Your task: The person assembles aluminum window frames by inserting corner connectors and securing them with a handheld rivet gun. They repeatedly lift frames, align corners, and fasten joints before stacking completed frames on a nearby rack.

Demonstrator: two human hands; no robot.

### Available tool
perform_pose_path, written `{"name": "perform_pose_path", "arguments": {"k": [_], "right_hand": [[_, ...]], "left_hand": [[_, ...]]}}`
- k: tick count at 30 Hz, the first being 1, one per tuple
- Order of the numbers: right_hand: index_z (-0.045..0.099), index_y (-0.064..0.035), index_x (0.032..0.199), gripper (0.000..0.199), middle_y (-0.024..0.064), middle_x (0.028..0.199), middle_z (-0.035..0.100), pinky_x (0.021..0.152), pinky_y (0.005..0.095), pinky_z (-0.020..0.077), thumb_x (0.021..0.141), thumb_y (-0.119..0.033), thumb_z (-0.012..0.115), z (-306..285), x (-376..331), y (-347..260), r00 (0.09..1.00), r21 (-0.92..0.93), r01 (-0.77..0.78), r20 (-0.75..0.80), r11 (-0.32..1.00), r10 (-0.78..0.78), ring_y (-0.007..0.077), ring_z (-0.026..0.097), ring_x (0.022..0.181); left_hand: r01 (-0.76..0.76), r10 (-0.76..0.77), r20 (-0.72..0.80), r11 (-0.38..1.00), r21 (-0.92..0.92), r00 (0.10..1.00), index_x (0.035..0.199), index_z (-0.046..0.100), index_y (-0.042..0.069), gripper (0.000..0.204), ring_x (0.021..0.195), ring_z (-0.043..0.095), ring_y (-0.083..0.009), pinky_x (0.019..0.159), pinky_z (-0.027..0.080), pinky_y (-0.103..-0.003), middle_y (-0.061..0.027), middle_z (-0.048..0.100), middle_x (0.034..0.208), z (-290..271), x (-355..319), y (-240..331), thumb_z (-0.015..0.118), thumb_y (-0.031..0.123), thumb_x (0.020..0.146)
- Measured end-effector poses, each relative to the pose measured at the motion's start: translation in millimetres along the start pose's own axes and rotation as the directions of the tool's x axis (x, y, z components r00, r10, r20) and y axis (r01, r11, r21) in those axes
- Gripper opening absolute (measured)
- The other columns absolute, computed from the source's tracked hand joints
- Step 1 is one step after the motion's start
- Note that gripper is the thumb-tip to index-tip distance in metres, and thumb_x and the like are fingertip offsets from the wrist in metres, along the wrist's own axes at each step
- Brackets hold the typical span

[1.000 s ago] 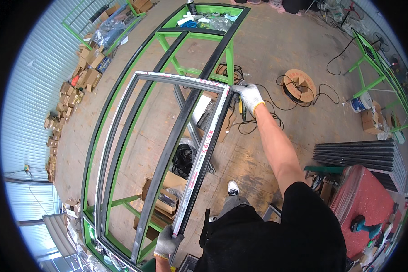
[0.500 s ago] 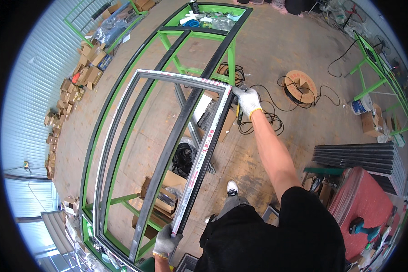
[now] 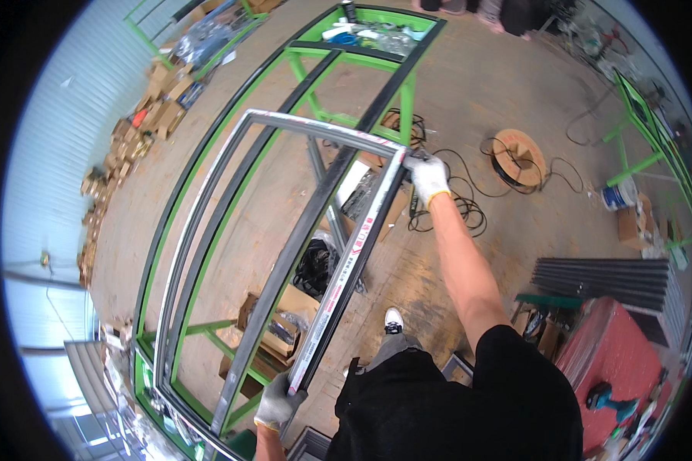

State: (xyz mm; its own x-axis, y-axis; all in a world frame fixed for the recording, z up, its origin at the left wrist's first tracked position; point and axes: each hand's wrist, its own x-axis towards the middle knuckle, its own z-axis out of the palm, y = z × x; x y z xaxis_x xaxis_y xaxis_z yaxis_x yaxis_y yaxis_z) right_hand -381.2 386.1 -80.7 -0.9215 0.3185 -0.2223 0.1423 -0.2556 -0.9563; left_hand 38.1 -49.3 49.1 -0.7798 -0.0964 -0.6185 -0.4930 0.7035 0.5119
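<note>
Since a second ago the right hand (image 3: 427, 175) has kept its clasp on the far corner of the window frame (image 3: 231, 253), and the arm has straightened a little as that corner slid slightly toward the far end of the green stand (image 3: 296, 58); the near corner has hardly shifted.

Nearest, the left hand (image 3: 277, 401), gloved, has its fingers (image 3: 267, 411) clenched round the near end of the frame's right side bar, close in front of the body. From there the bar, with its strip of white and red film, runs up and away to the right hand, also gloved, whose fingers are closed on the corner where the side bar meets the far crossbar. So the frame's long axis runs near to far, slightly tilted to the right, and the grey frame hangs between both hands above the stand's black rails, its left side out over them.

Cardboard boxes (image 3: 273, 326) sit on the floor under the stand. To the right the floor has open room, though black cables (image 3: 454, 207) and a cable reel (image 3: 519, 157) lie just beyond the right hand, and a stack of dark bars (image 3: 607, 280) lies further right.
</note>
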Motion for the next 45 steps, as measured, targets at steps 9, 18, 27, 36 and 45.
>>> {"name": "perform_pose_path", "arguments": {"k": [9,18,27,36,45], "right_hand": [[0.075,-0.0056,0.122,0.031,0.0244,0.119,0.076,0.1,0.0495,0.0577,0.092,-0.016,0.072,-1.4,-50.3,-45.6,0.826,-0.745,0.47,0.183,0.473,-0.534,0.0427,0.073,0.114],[0.071,-0.0048,0.136,0.059,0.0218,0.152,0.062,0.116,0.0462,0.0512,0.076,0.002,0.071,36.4,-76.2,-91.6,0.563,-0.585,0.806,0.805,0.09,0.186,0.0421,0.061,0.136],[0.076,-0.0065,0.126,0.05,0.0206,0.118,0.079,0.104,0.0456,0.0581,0.08,-0.023,0.087,6.2,-146.0,-114.7,0.657,-0.678,0.729,0.657,-0.089,0.37,0.038,0.075,0.113],[0.075,-0.0068,0.12,0.038,0.0243,0.111,0.078,0.095,0.0523,0.059,0.091,-0.032,0.076,10.1,-321.7,-87.4,0.539,-0.694,0.706,0.655,0.139,0.53,0.0429,0.074,0.108],[0.073,-0.0016,0.124,0.034,0.0134,0.105,0.079,0.086,0.0344,0.0613,0.091,-0.005,0.081,-4.1,-389.8,-103.7,0.787,-0.661,0.373,0.597,0.651,0.155,0.019,0.077,0.095]], "left_hand": [[-0.09,0.046,-0.487,0.994,-0.067,0.872,0.132,0.07,-0.002,0.059,0.103,0.076,-0.0308,0.093,0.06,-0.04,-0.02,0.077,0.118,17.7,-39.5,-8.8,0.088,0.024,0.082],[0.198,-0.597,0.015,0.243,-0.95,0.802,0.121,0.071,-0.006,0.061,0.077,0.074,-0.0235,0.072,0.061,-0.037,-0.017,0.079,0.096,120.0,-93.0,-48.4,0.069,0.053,0.105],[-0.11,-0.381,-0.085,-0.044,-0.993,0.921,0.128,0.069,-0.001,0.068,0.101,0.074,-0.0338,0.091,0.058,-0.049,-0.0205,0.076,0.116,116.1,11.5,-32.6,0.062,0.062,0.105],[-0.084,-0.13,-0.106,0.164,-0.983,0.986,0.125,0.07,0.0,0.039,0.09,0.075,-0.0214,0.083,0.063,-0.036,-0.0122,0.077,0.111,113.6,57.3,40.0,0.066,0.036,0.11],[0.004,-0.075,-0.004,0.099,-0.995,0.997,0.13,0.066,-0.001,0.036,0.088,0.068,-0.0174,0.079,0.057,-0.033,-0.0083,0.073,0.107,164.6,-42.6,-19.8,0.059,0.027,0.108]]}}
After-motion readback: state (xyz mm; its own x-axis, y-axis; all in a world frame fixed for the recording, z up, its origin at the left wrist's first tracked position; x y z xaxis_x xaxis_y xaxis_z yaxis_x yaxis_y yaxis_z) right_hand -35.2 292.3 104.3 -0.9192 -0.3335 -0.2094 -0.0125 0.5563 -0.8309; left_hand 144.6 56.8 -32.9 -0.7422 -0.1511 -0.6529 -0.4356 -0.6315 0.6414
